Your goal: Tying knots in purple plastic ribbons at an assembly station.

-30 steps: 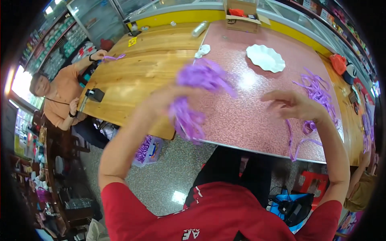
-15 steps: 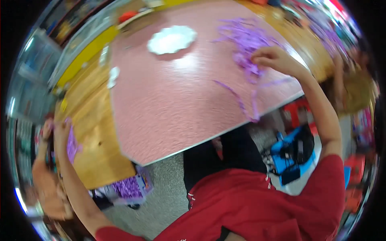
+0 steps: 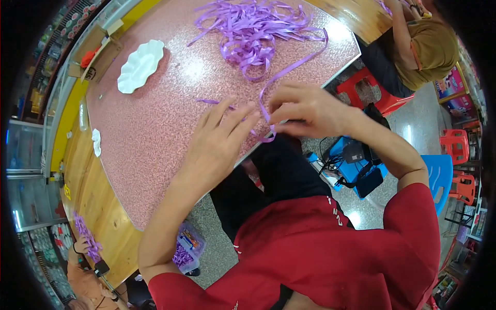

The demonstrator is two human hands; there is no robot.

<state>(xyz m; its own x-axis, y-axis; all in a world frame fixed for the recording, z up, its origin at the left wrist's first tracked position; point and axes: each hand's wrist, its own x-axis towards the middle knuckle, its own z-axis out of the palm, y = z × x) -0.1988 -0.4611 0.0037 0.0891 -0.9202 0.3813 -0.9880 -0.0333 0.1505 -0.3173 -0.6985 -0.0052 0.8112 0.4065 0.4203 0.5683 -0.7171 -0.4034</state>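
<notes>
A loose purple ribbon [image 3: 293,66] runs from the tangled pile of purple ribbons [image 3: 253,31] down to the pink table's near edge. My right hand [image 3: 310,111] has its fingers and thumb curled around this strand close to the edge. Beside it, my left hand [image 3: 214,142] reaches over the table with its fingers stretched out. The ribbon passes beneath that hand, its tip showing beyond the fingers; whether the left fingertips touch it is hard to see.
On the pink table [image 3: 139,139] lies a white scalloped dish [image 3: 140,67]. A cardboard box [image 3: 98,49] stands far left. Below are a plastic tub [image 3: 190,245], a red stool [image 3: 369,90] and a blue stool [image 3: 438,178]. Other people sit at right [image 3: 431,46] and lower left [image 3: 85,279].
My left hand has come from the far left to the middle near edge. My right hand has left the ribbon pile and moved nearer to me. The view has shifted too.
</notes>
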